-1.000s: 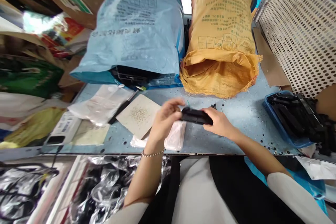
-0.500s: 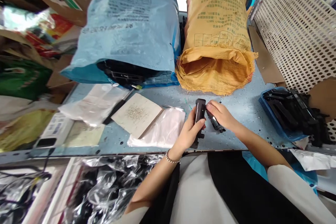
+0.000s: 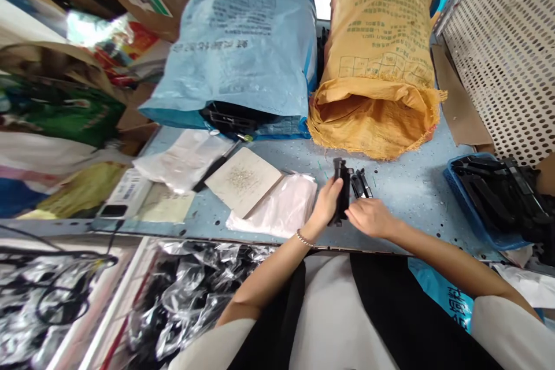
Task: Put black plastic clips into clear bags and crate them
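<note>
My left hand (image 3: 326, 203) is wrapped round a long black plastic part (image 3: 342, 193), which stands roughly lengthwise over the blue work surface near its front edge. Close against the lower right side of that part is my right hand (image 3: 369, 217), its fingers bent together; what they pinch, if anything, is too small to make out. Just beyond the right hand lies a second black part (image 3: 361, 183) on the surface. To the left are a square board with small bits on it (image 3: 243, 179) and a stack of thin white sheets (image 3: 281, 205).
A blue bag (image 3: 243, 63) and an open yellow sack (image 3: 381, 58) stand at the back. On the right is a blue basket (image 3: 466, 217) of black parts beside a perforated panel (image 3: 507, 58). Plastic-wrapped items (image 3: 191, 295) lie below the front edge.
The view has shifted, moving the scene rightward. My right hand has gone from the upper right of the held part to its lower end, away from the second part. The held part has turned.
</note>
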{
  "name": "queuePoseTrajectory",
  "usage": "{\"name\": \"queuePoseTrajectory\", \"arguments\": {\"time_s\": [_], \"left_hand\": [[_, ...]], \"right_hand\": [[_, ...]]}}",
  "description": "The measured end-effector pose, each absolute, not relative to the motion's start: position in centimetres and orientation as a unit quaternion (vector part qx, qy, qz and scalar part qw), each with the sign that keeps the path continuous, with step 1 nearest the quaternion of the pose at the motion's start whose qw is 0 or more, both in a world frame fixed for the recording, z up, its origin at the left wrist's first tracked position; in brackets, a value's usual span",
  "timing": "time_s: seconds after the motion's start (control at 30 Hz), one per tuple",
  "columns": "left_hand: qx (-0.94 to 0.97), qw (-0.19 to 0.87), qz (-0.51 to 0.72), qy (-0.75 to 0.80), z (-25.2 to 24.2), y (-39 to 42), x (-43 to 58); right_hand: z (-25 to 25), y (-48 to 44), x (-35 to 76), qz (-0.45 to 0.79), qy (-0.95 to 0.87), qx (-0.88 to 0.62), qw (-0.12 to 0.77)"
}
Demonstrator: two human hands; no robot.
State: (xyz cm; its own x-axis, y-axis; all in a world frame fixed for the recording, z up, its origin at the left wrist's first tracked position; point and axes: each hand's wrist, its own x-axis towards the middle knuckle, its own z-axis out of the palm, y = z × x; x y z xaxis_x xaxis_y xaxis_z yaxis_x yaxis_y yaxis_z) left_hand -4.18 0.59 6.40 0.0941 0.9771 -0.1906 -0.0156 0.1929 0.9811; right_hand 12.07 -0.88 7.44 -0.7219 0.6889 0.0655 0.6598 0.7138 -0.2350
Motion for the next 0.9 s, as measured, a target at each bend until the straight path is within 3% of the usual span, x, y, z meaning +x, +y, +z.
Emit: {"name": "queuePoseTrajectory", "arguments": {"time_s": [0.1,0.2,0.4,0.53,0.67,0.8,0.9], "left_hand": [[0.637,0.439,0.349,0.528,4.9,2.1,-4.4],[0.69,0.304,0.259,0.604,5.9,6.9,-8.4],[0.626,0.096,0.248,0.733,10.7,18.1,-22.5],[0.646,0.07,0.217,0.729,12.3,20.0,-26.2],[0.692,0.051,0.252,0.675,12.4,16.0,-23.1],[0.72,0.182,0.342,0.576,11.9,7.9,-16.0],[0.721,0.28,0.388,0.502,11.3,3.0,-11.5]], "right_hand": [[6.8,-0.3,12.9,0.121,-0.899,-0.421,0.004],[6.9,-0.3,13.5,0.148,-0.885,-0.441,-0.029],[6.6,-1.3,14.2,0.194,-0.873,-0.447,0.035],[6.4,-1.4,14.6,0.218,-0.867,-0.431,0.121],[8.4,0.3,14.0,0.201,-0.847,-0.43,0.237],[11.8,3.4,11.3,0.162,-0.823,-0.439,0.321],[13.3,4.9,9.4,0.256,-0.786,-0.438,0.354]]}}
